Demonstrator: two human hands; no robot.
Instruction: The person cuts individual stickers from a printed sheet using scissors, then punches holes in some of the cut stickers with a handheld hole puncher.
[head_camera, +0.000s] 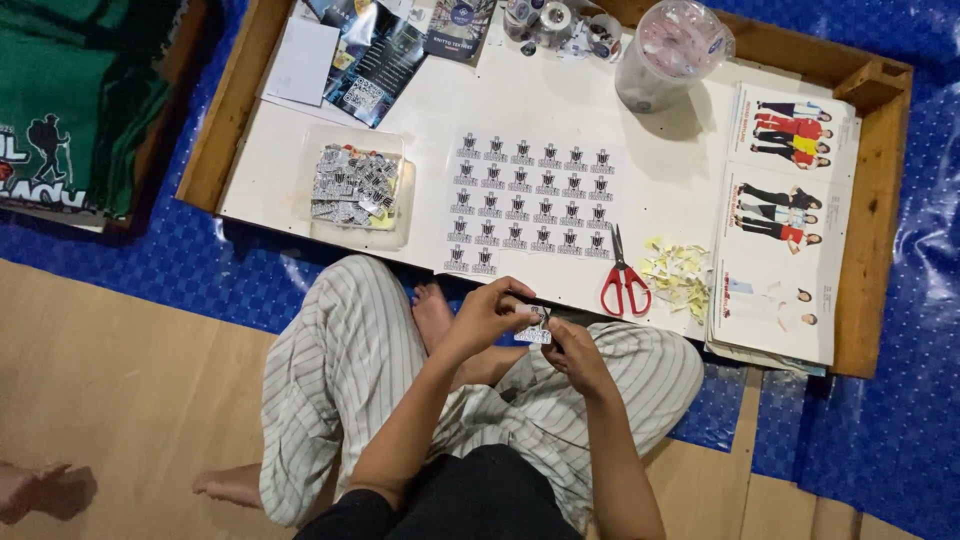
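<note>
I have the left hand (487, 312) and right hand (572, 352) pinched closed on one small sticker (533, 326) over my lap, probably peeling its backing. Next needs a careful fingertip pull, then a free spot among the rows (530, 195) on the counter (660, 180).

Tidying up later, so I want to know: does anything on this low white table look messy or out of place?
Only the pale yellow paper scraps, strewn loosely beside the red-handled scissors. The printed sticker sheet lies flat.

Dim warm indoor light, glare on the blue tarp (900, 200), soft shadows, slightly soft focus throughout.
</note>
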